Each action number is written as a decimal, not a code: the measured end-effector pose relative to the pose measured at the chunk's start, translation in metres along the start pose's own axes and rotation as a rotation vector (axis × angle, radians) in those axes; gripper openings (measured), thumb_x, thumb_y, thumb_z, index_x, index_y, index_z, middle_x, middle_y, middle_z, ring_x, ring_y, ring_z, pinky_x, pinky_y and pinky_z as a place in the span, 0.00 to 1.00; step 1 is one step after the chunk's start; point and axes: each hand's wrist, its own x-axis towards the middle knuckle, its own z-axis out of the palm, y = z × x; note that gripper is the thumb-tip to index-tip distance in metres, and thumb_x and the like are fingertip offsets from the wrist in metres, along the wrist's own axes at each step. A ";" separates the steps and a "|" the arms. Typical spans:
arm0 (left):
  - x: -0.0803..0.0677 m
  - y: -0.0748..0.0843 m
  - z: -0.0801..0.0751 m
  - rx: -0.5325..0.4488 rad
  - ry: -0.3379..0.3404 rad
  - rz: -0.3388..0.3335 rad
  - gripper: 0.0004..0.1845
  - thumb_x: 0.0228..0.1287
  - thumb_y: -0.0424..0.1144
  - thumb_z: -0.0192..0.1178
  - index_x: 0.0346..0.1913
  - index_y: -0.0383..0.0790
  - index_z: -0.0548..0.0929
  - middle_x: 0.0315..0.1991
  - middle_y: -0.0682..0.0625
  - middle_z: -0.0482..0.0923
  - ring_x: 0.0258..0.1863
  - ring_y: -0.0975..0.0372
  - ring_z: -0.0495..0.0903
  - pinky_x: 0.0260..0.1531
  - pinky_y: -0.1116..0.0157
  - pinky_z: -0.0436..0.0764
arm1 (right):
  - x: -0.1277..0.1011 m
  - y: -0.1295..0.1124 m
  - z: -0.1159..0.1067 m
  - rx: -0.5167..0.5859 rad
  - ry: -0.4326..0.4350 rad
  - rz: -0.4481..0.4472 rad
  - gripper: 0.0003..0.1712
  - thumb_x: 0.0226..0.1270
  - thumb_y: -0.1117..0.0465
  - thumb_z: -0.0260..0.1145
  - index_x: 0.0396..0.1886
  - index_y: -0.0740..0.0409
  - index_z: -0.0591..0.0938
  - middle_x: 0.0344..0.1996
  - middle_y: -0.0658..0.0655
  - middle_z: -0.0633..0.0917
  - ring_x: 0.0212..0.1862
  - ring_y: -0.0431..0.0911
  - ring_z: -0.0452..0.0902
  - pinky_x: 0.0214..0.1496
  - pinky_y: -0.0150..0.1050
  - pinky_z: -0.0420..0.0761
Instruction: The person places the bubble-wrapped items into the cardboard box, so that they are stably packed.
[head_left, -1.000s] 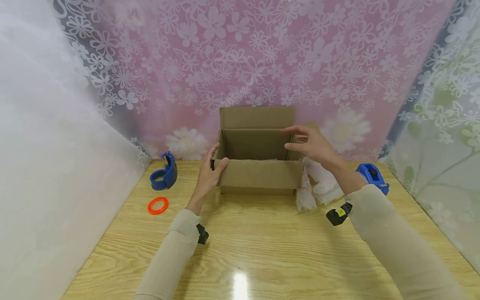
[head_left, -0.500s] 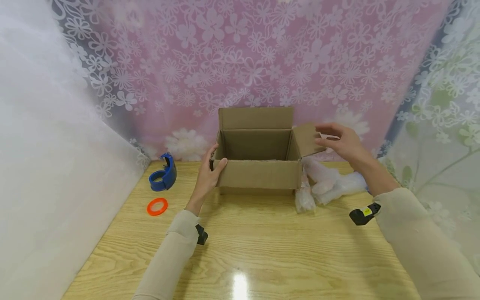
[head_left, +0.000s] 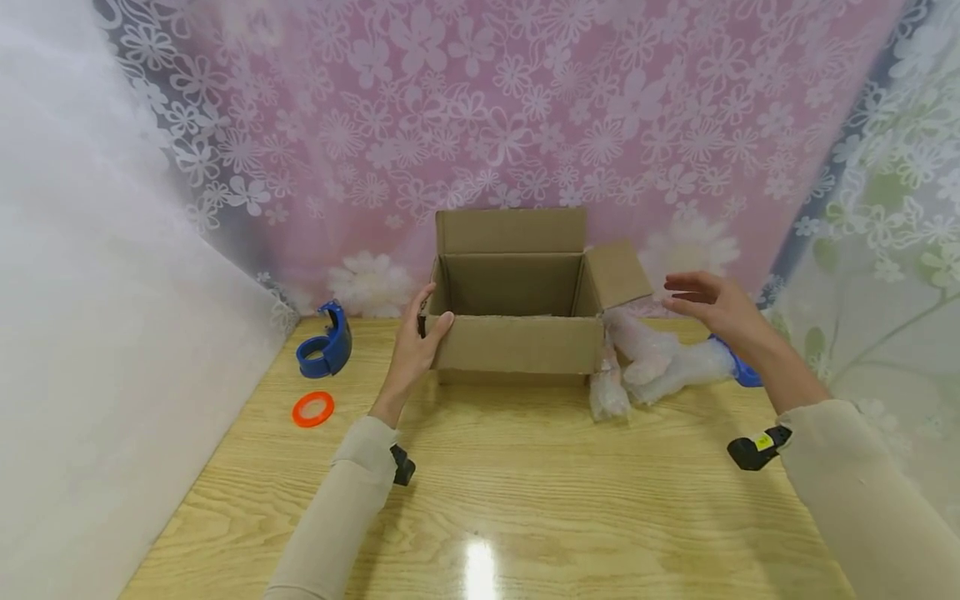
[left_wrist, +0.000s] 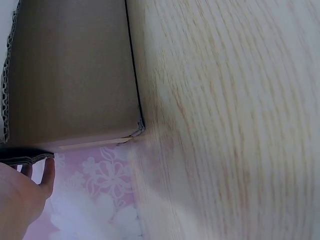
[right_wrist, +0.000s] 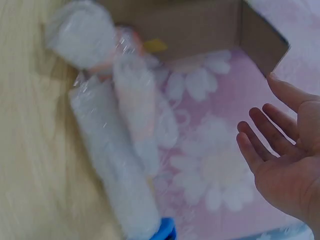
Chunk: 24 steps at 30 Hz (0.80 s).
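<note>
A left hand [head_left: 415, 350] is gripping the open cardboard box's [head_left: 517, 346] corner at the bench's [head_left: 525, 500] back edge; the right hand [head_left: 716, 310] is hovering released above bubble-wrapped bundles [head_left: 652, 362].

Plain brown cardboard box [head_left: 517, 312], upright and open-topped, with back flap raised and right flap [head_left: 617, 274] angled outward. Gripped at near-left corner by left hand [head_left: 416, 350], thumb on front wall. Just right of box, a wrapped bundle in clear bubble film [head_left: 652, 362], lying flat, touching box's right corner.

A makeshift packing booth: wooden table [head_left: 525, 483] hemmed by floral curtains [head_left: 525, 108], with tape dispensers [head_left: 324, 346].
</note>
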 end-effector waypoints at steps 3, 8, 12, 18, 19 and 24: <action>-0.002 0.006 -0.001 0.003 -0.004 0.007 0.36 0.78 0.46 0.60 0.83 0.48 0.59 0.83 0.46 0.51 0.81 0.46 0.48 0.75 0.36 0.52 | -0.002 0.015 -0.003 -0.020 -0.021 0.009 0.41 0.80 0.45 0.61 0.81 0.61 0.61 0.75 0.69 0.67 0.69 0.53 0.70 0.72 0.62 0.66; 0.006 -0.012 -0.001 0.025 0.003 0.011 0.36 0.78 0.48 0.60 0.83 0.51 0.59 0.83 0.48 0.50 0.82 0.47 0.48 0.75 0.35 0.52 | -0.002 0.048 -0.008 -0.069 -0.058 0.021 0.41 0.81 0.45 0.60 0.81 0.64 0.60 0.74 0.71 0.67 0.61 0.42 0.72 0.71 0.59 0.69; 0.011 -0.026 -0.001 0.036 0.019 0.027 0.36 0.77 0.52 0.60 0.82 0.60 0.60 0.83 0.53 0.51 0.82 0.50 0.48 0.75 0.36 0.53 | -0.004 0.070 -0.008 -0.059 -0.091 0.051 0.43 0.82 0.46 0.60 0.82 0.66 0.57 0.74 0.74 0.65 0.71 0.63 0.64 0.72 0.72 0.60; 0.011 -0.026 -0.001 0.050 0.026 0.047 0.36 0.76 0.58 0.60 0.81 0.63 0.61 0.82 0.57 0.53 0.81 0.52 0.51 0.74 0.36 0.56 | -0.007 0.092 -0.008 -0.070 -0.148 0.120 0.46 0.83 0.44 0.56 0.84 0.66 0.49 0.77 0.76 0.57 0.76 0.74 0.51 0.72 0.74 0.56; 0.011 -0.026 -0.001 0.052 0.026 0.048 0.36 0.75 0.58 0.60 0.81 0.63 0.61 0.81 0.57 0.53 0.81 0.52 0.51 0.74 0.36 0.56 | -0.008 0.095 -0.008 -0.073 -0.156 0.123 0.45 0.84 0.45 0.55 0.84 0.66 0.49 0.78 0.77 0.56 0.76 0.75 0.50 0.72 0.74 0.56; 0.009 -0.026 -0.001 0.064 0.028 0.037 0.38 0.74 0.61 0.60 0.81 0.61 0.61 0.82 0.57 0.53 0.81 0.51 0.52 0.73 0.36 0.57 | -0.012 0.110 -0.006 -0.045 -0.220 0.134 0.36 0.89 0.56 0.46 0.84 0.67 0.48 0.80 0.78 0.45 0.76 0.79 0.42 0.70 0.77 0.52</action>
